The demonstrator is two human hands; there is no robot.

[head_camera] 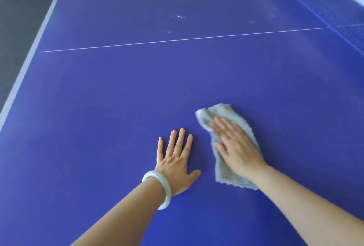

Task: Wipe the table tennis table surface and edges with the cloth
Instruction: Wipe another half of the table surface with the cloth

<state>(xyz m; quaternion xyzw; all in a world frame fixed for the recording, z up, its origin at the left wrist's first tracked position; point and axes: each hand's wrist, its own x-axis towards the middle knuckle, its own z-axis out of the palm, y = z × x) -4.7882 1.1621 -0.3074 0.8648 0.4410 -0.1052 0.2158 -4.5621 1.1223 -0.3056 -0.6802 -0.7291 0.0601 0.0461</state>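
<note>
The grey cloth (226, 141) lies crumpled on the near right of the blue table (118, 97), its middle hidden under the right hand (236, 147), pressing flat with straight fingers. Just left, the left hand (177, 159) rests spread, a pale bangle (159, 188) on its wrist. Far off, whitish smudges (167, 28) blur beyond the white line (177, 39); the net (334, 19) is cut off at right.

Open counter (118, 97) runs far and left. The net (334, 15) walls off the far right. The left grip (175, 163) lies flat just left of the cloth (222, 113).
</note>
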